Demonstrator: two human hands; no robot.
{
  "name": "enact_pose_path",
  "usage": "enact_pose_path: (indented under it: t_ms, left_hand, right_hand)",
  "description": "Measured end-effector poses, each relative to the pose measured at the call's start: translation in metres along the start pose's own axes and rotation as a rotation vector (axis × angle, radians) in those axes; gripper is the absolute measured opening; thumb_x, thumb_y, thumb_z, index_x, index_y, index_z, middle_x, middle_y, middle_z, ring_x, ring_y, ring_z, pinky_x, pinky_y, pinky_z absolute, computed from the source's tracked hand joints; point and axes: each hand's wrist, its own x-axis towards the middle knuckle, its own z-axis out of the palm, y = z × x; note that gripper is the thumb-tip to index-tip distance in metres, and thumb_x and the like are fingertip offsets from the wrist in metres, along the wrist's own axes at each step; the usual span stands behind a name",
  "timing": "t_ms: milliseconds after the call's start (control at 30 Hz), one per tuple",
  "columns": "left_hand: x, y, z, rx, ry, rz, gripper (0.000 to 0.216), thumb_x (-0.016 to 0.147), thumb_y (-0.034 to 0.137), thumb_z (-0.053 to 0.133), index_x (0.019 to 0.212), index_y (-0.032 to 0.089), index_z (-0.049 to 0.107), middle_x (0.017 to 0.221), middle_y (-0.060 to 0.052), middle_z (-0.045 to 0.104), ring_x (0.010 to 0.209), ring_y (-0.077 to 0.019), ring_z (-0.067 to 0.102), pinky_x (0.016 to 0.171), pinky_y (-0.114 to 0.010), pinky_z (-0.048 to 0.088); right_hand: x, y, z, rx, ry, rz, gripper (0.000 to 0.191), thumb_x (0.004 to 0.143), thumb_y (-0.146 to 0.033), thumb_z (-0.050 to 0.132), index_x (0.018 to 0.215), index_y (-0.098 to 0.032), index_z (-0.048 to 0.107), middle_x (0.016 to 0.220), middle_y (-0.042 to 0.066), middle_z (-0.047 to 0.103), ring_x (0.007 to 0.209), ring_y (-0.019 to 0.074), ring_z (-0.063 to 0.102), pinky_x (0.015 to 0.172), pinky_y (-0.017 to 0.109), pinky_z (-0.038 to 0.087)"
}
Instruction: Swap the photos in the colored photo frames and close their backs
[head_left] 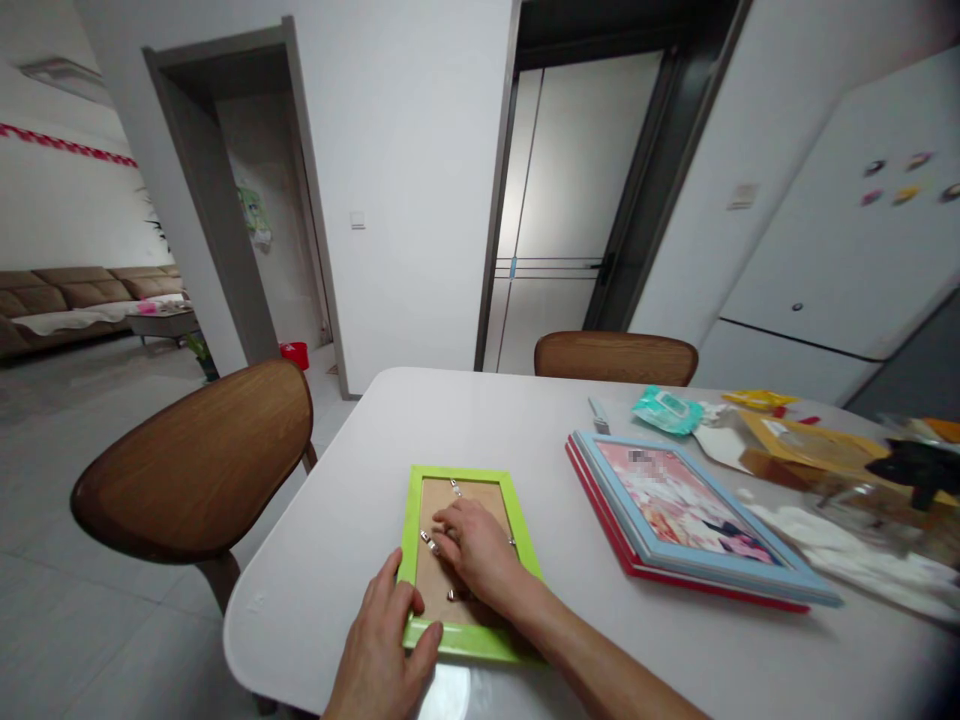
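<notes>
A lime-green picture frame (411, 510) lies on the table with its brown backing board (442, 500) facing up. Small metal clips show on the board, one a metal clip (428, 542) right by my right fingertips. My left hand (390, 620) grips the frame's lower left corner, fingers over the left side and thumb at the bottom bar. Over the middle of the board, my right hand (476, 550) has its fingers curled together and pointing left. What lies under those fingers is hidden. The right forearm crosses the frame's lower right corner.
Right of the frame, a stack of frames has a light-blue picture frame (637, 520) on top and a red frame (607, 515) below. Behind lie a teal wipes pack (667, 411), a grey-handled tool (598, 415) and packaging (817, 450). Brown chairs (202, 460) stand left and behind.
</notes>
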Motion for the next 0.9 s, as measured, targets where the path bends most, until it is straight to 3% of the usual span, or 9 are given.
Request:
enact_pose_path:
  t_ms: [100,267,500,667,900]
  left_hand:
    - [0.0,0.0,0.0,-0.032,-0.012,-0.005,0.013,0.072,0.022,0.048,0.084,0.021,0.054,0.129,-0.01,0.038,0.116,-0.0226,0.039,0.092,-0.041,0.037]
    - [0.001,0.001,-0.001,-0.04,-0.039,-0.018,0.007,0.071,0.022,0.048,0.067,0.02,0.053,0.132,-0.01,0.035,0.12,-0.0224,0.034,0.092,-0.039,0.036]
    - [0.001,0.003,-0.003,-0.05,-0.04,-0.023,0.003,0.07,0.021,0.049,0.068,0.02,0.051,0.132,-0.012,0.035,0.12,-0.0219,0.034,0.092,-0.038,0.036]
    - [0.001,0.003,-0.004,-0.061,-0.04,-0.019,0.002,0.07,0.02,0.05,0.069,0.02,0.051,0.132,-0.012,0.035,0.12,-0.0216,0.034,0.092,-0.036,0.036]
    - [0.001,0.005,-0.004,-0.087,-0.058,-0.012,0.002,0.067,0.018,0.051,0.067,0.019,0.051,0.133,-0.014,0.034,0.118,-0.0231,0.036,0.091,-0.036,0.035]
  right_hand:
    - [-0.011,0.029,-0.018,-0.034,-0.006,0.035,0.024,0.07,-0.014,0.048,0.09,-0.018,0.061,0.091,0.006,0.058,0.087,0.0176,0.049,0.077,0.026,0.035]
    - [-0.019,0.057,-0.026,-0.101,-0.027,0.084,0.023,0.063,-0.006,0.045,0.07,-0.017,0.063,0.08,0.007,0.058,0.081,0.0179,0.048,0.071,0.025,0.035]
    - [-0.009,0.047,-0.015,-0.12,0.007,0.086,0.022,0.071,-0.011,0.042,0.077,-0.016,0.062,0.082,0.008,0.057,0.082,0.0177,0.047,0.072,0.025,0.034]
    - [0.018,0.039,0.003,-0.124,0.033,0.13,0.026,0.08,-0.02,0.037,0.079,-0.015,0.063,0.084,0.008,0.058,0.082,0.0173,0.048,0.075,0.026,0.033]
    - [0.037,0.037,0.019,-0.13,0.052,0.208,0.026,0.079,-0.026,0.042,0.094,-0.021,0.063,0.089,0.007,0.058,0.085,0.0188,0.045,0.071,0.027,0.031]
